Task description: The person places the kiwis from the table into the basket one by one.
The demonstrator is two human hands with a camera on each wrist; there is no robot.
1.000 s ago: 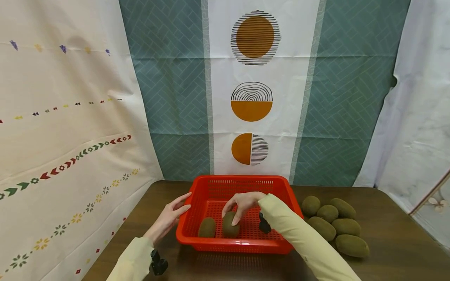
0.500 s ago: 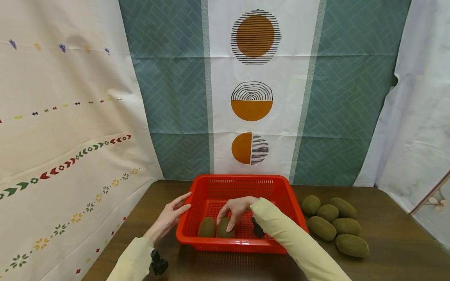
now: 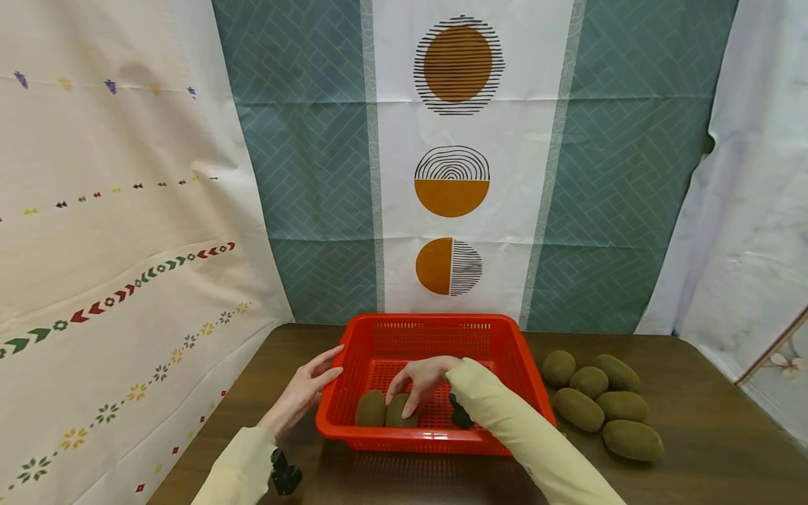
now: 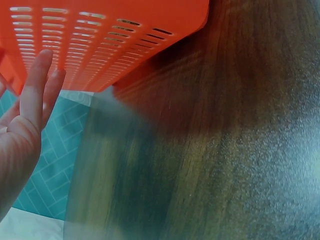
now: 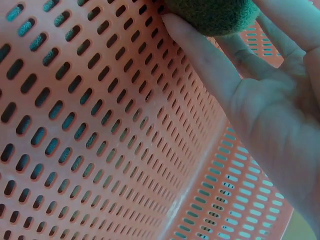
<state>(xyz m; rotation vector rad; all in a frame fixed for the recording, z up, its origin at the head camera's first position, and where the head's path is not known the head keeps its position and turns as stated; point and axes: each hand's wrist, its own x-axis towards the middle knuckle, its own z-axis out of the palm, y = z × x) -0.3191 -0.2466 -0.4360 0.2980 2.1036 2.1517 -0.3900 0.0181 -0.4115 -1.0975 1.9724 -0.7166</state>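
A red perforated plastic basket (image 3: 435, 435) stands on the dark wooden table. In its near left part lies one brown kiwi (image 3: 370, 409), and close beside it is a second kiwi (image 3: 395, 414). My right hand (image 3: 424, 381) reaches down into the basket and grips this second kiwi between thumb and fingers. The right wrist view shows the fuzzy fruit (image 5: 215, 15) at the fingertips, low over the basket floor. Meanwhile my left hand (image 3: 301, 390) touches the basket's left rim with its fingertips. In the left wrist view its fingers (image 4: 37, 85) extend along the outer wall.
To the right of the basket, several kiwis (image 3: 623, 407) lie grouped on the table (image 3: 707, 421). A patterned cloth (image 3: 451, 301) hangs behind the table, with a cream cloth (image 3: 158, 245) on the left and a pale one on the right.
My right hand has moved left and slightly down with its kiwi, bringing it beside the other one in the basket. My left hand has stayed at the rim.
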